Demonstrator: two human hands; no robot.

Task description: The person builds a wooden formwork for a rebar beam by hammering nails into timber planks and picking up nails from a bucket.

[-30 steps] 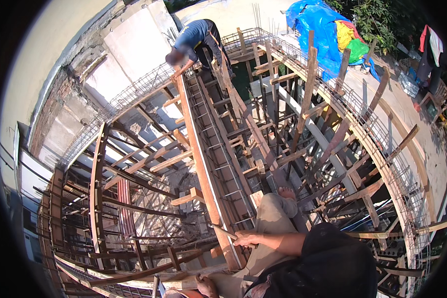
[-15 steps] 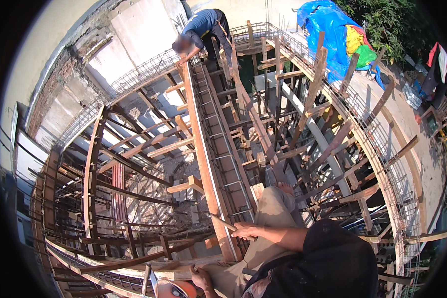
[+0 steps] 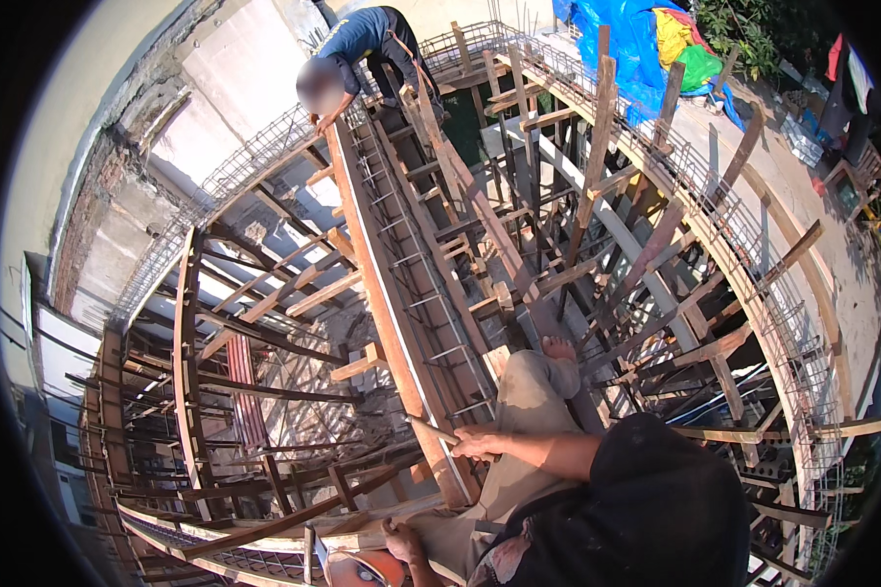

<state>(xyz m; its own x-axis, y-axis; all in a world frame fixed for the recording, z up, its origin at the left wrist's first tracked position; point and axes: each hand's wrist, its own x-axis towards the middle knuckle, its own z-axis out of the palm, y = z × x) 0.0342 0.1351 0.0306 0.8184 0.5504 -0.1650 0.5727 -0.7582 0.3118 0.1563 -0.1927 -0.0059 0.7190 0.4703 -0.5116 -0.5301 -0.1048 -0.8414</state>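
Note:
My right hand point(image 3: 474, 442) is closed around a short wooden piece point(image 3: 429, 428) held across the top of a long formwork board point(image 3: 377, 293), beside a steel rebar cage point(image 3: 416, 264) in its channel. My bent leg in tan trousers point(image 3: 524, 411) is beside it, with a bare foot point(image 3: 558, 349). Low in the picture my left hand point(image 3: 402, 541) is curled by a pale timber edge; what it grips is unclear. An orange-handled saw point(image 3: 367, 569) lies just below that hand, partly cut off.
A co-worker in blue point(image 3: 360, 37) bends over the board's far end, hands on it. Props and crossbeams point(image 3: 313, 347) span a deep drop with rubble below. A curved rebar-lined edge point(image 3: 764, 313) runs right, beside a blue tarp point(image 3: 612, 59). Walls point(image 3: 225, 68) stand at left.
The view has shifted slightly, moving the scene about in the picture. The co-worker stays bent at the board's far end. My two hands keep nearly the same positions and grips.

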